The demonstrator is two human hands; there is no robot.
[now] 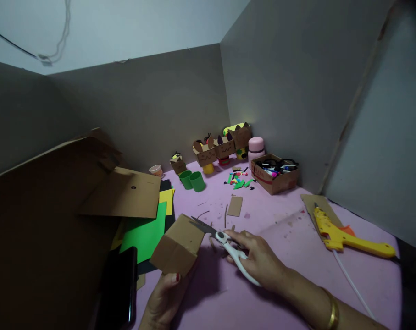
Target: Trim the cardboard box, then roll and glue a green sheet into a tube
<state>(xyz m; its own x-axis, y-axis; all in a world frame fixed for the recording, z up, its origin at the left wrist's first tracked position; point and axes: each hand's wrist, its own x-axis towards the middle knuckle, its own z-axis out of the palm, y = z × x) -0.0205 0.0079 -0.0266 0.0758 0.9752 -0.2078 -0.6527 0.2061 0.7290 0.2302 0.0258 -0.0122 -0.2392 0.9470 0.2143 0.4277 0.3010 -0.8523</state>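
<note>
1. The left hand (164, 298) reached up from the table's (276, 293) near edge, gripping a cardboard box (175, 247) from below, its thumb pressed against the lower side, the other fingers mostly hidden.
2. The box was tilted over the table, toward the near edge.
3. The right hand (259, 256), back upward, was curled around the scissors' (240, 263) handles, its forearm slanting in from the right.
4. The blades pointed leftward at the box's top; I cannot tell whether they touched.
</note>
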